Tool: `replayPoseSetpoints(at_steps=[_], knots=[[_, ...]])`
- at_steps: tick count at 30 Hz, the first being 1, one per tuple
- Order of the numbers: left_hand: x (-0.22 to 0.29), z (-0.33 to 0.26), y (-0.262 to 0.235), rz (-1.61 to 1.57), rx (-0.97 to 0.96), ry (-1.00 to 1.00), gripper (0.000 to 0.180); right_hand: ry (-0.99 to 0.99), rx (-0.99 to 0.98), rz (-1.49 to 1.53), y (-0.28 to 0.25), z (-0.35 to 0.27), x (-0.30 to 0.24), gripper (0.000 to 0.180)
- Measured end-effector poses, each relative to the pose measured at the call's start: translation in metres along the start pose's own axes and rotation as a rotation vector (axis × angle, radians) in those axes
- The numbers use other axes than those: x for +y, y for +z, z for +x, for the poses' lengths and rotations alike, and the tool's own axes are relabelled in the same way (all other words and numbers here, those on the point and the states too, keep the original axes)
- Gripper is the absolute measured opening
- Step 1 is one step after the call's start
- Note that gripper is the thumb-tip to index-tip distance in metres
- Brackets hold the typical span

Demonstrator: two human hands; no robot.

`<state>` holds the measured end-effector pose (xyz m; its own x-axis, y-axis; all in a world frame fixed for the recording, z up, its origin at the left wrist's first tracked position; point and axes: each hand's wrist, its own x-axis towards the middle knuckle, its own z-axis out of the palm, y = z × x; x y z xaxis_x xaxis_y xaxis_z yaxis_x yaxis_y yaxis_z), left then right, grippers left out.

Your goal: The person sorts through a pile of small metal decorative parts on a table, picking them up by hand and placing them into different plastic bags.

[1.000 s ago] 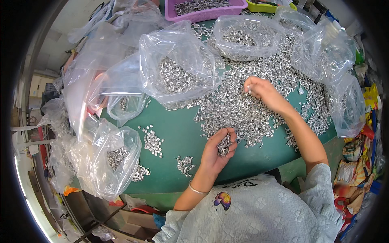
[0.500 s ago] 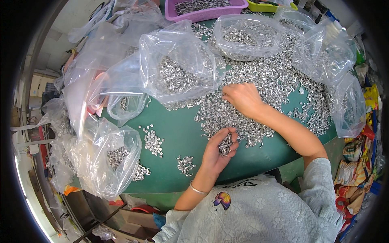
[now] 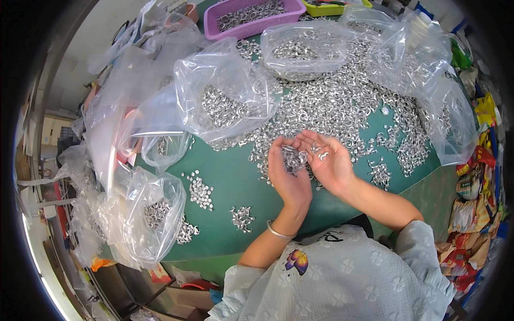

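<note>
Green bench [image 3: 227, 174] carries a heap of small metal pieces [image 3: 321, 104], and toward its near edge the left hand [image 3: 292, 187] curls around a blurred clump [image 3: 293, 159], apparently alike, beside the open right hand [image 3: 333, 167] bearing a few more, so keeping both palms level limits spilling.

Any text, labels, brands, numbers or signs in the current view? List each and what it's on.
None that reads clearly enough to quote.
Pale shirt: dark lettering on the front, strongly foreshortened; no full word legible.
Colourful packages at right: printing too small and blurred to read.
Purple basket: no lettering seen.
Metal pieces in the hands: too small to tell whether they are marked.
</note>
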<state>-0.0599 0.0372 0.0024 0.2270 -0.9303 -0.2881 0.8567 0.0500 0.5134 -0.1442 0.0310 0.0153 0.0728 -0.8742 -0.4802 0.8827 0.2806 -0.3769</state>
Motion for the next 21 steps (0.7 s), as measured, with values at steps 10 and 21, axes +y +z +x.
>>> replayPoseSetpoints(at_steps=[10, 21], knots=[[-0.015, -0.023, 0.018, 0.632, -0.394, 0.220, 0.040, 0.004, 0.021, 0.242, -0.018, -0.014, 0.008, 0.026], [-0.026, -0.051, 0.027, 0.498, -0.465, 0.485, 0.038, 0.141, -0.157, 0.602, -0.037, -0.016, -0.009, 0.019]])
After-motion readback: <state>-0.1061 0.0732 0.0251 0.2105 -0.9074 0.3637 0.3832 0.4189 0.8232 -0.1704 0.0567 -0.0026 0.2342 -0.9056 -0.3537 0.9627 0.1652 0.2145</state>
